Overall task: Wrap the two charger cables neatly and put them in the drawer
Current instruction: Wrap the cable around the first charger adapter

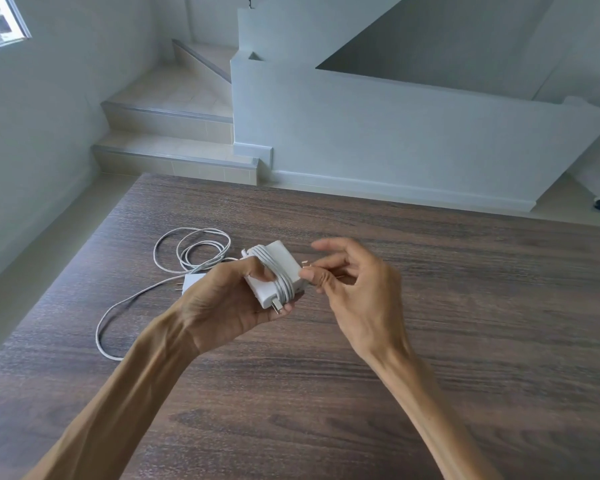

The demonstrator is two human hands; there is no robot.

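my left hand [222, 299] clamps the white square charger brick with wrapped white cable [274, 271]; right hand [347, 282] pinches the cable tip [305, 268] at 3 o'clock. slack pinch risks unravelling. second white charger with loose cable [187, 258] lies at 9 o'clock.

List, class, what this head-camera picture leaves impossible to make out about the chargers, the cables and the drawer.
1. Drawer: nowhere in the head view.
2. Second charger: mostly covered by the left hand.
3. Cable tip: hidden inside the right hand fingers.
4. Wrapped charger: its underside is covered by the left palm.
5. Loose cable: its join to the charger is hidden.
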